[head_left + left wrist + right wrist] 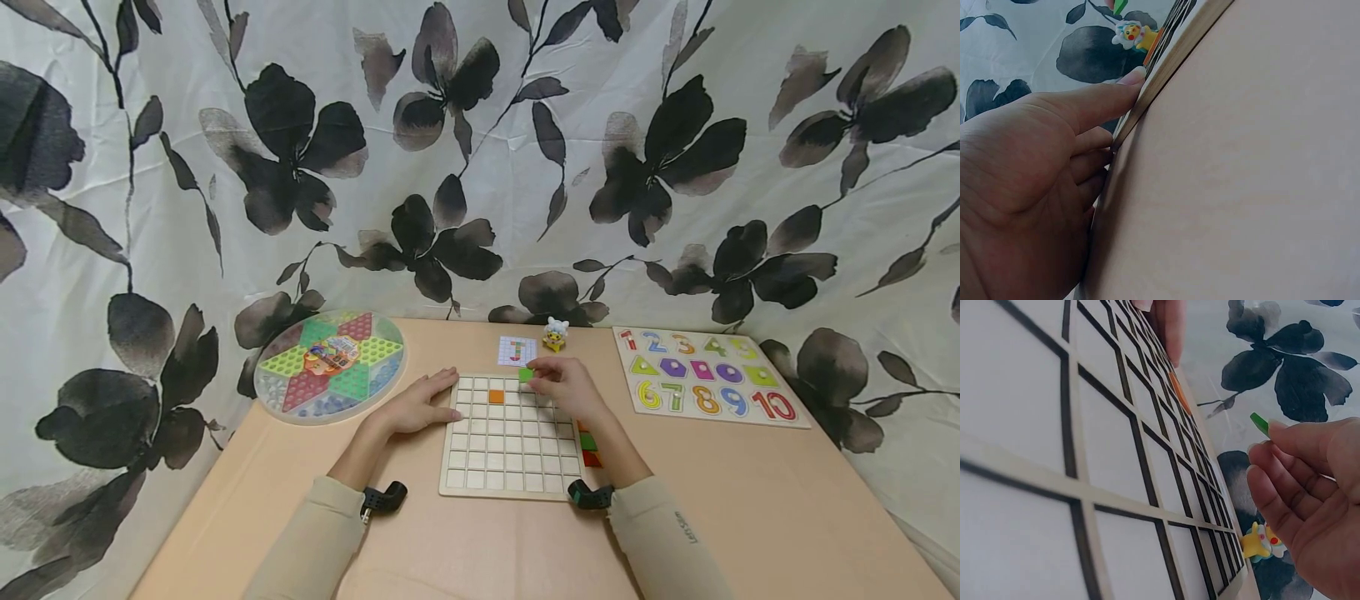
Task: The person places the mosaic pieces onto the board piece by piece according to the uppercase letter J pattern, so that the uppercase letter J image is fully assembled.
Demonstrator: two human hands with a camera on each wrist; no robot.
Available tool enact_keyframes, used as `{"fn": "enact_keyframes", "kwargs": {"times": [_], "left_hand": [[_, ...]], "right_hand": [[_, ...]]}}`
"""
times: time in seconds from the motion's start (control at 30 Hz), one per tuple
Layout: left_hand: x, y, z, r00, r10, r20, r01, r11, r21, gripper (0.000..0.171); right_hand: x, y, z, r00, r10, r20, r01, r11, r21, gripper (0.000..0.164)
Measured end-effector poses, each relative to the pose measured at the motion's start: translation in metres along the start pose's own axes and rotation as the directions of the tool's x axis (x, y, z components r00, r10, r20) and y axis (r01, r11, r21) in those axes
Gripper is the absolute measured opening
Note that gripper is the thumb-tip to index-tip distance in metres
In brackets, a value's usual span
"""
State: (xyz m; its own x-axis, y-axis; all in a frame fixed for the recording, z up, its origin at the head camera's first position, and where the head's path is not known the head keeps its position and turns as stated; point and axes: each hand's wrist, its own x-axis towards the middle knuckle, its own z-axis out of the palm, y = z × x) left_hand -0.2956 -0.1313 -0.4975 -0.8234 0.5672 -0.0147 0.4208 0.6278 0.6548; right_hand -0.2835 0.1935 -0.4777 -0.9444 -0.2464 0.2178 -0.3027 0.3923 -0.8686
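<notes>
A white grid board with a light wooden frame lies on the table. One orange tile sits in a cell of its upper part. My right hand pinches a green tile between thumb and fingertips, above the board's far edge. At the board's upper left corner, my left hand rests with its fingers stretched forward. Its thumb touches the board's side edge. Green and red tiles lie along the board's right side, partly hidden by the right forearm.
Behind the board are a small card with a coloured pattern on a grid and a yellow figurine with a white top. A round star-patterned game board lies at left, a number puzzle board at right. A floral curtain hangs behind the table.
</notes>
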Motion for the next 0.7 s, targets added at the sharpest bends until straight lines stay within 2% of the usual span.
{"fn": "enact_keyframes", "kwargs": {"times": [0.4,0.7], "left_hand": [[-0.001,0.001,-0.001,1.0,0.003,-0.001,-0.003,1.0,0.001,0.084],[0.0,0.002,-0.001,1.0,0.004,0.002,-0.004,1.0,0.003,0.083]], "right_hand": [[0.003,0.001,0.013,0.999,0.048,0.019,-0.048,0.999,0.008,0.027],[0.002,0.003,0.019,0.993,0.118,0.031,-0.118,0.993,0.006,0.027]]}}
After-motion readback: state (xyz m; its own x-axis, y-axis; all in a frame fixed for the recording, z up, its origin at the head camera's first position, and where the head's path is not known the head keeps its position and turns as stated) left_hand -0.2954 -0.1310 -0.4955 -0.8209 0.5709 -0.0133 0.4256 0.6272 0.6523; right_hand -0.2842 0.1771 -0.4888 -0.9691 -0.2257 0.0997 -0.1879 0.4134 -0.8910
